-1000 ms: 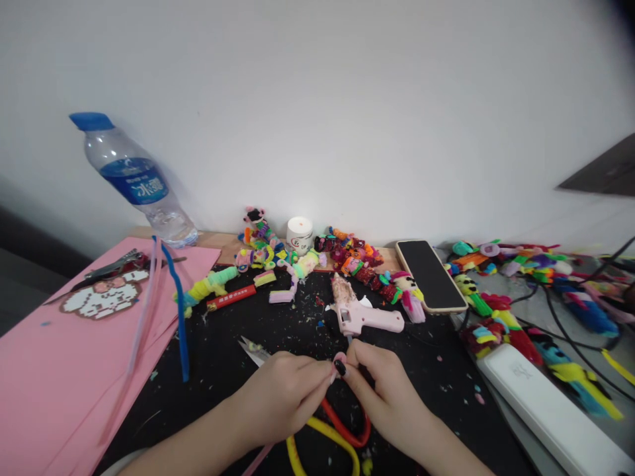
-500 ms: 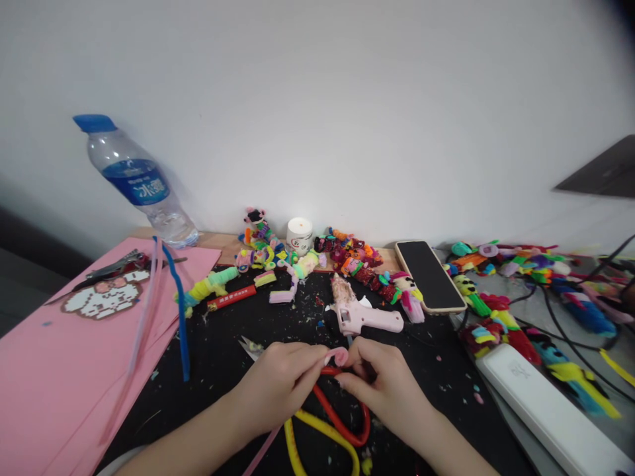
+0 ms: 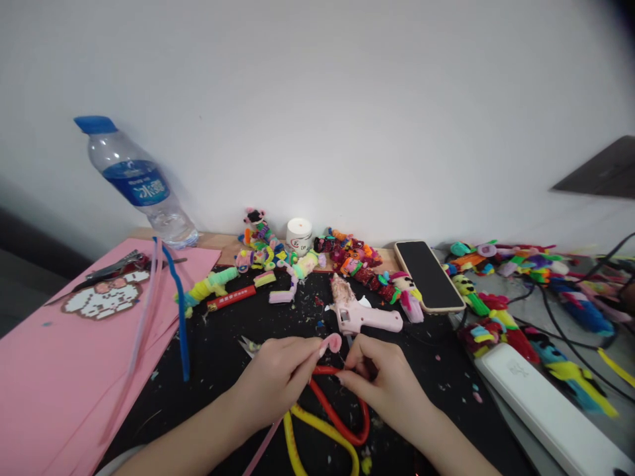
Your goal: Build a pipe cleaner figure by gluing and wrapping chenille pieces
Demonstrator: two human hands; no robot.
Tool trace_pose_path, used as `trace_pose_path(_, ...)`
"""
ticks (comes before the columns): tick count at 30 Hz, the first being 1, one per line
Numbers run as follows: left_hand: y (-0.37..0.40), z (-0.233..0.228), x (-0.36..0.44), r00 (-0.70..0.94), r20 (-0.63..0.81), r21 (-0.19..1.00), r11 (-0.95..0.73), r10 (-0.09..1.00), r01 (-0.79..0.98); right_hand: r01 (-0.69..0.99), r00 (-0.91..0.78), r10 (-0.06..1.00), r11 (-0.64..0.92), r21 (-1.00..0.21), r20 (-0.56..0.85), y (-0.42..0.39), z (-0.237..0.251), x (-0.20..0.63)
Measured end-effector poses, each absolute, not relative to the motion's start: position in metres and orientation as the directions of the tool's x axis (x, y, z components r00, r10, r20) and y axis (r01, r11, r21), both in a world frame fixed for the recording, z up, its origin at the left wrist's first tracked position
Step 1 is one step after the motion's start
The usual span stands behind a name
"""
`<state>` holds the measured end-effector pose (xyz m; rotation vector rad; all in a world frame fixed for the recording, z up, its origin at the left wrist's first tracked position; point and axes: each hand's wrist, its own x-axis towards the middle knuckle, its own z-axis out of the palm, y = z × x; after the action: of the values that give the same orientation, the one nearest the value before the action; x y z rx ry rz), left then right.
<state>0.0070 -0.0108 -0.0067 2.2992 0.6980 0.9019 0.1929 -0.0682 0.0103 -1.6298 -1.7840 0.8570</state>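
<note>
My left hand is closed in a pinch on a pink pipe cleaner, whose end is curled into a small flat coil. The pipe cleaner's long tail hangs below that hand. Just right of the coil, apart from it, my right hand has its thumb and fingers drawn together; whether anything thin is between them I cannot make out. Beneath both hands lie scissors with one red and one yellow handle; their blade tips show left of my left hand. A pink glue gun lies just beyond.
Pink sheets with blue and lilac pipe cleaners lie left, beside a water bottle. Fuzzy figures and a white cup line the wall. A phone, a white power bank-like box and cables are right.
The pink coil has moved slightly up and left with my left hand. A gap has opened between the coil and my right fingertips, which touched or nearly touched it before.
</note>
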Motion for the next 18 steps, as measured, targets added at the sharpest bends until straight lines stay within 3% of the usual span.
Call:
trace_pose_path(9,-0.012,-0.006,0.005,0.778,0.335,0.619,-0.747,0.531,0.242,0.564,-0.188,0.953,0.304,-0.768,0.239,-0.066,0.017,0.201)
trace_pose_path(18,-0.01,-0.007,0.006,0.813,0.3,0.626,-0.746,0.5,0.228,0.516,-0.285,0.929,0.355,-0.779,0.234,-0.064,0.023,0.204)
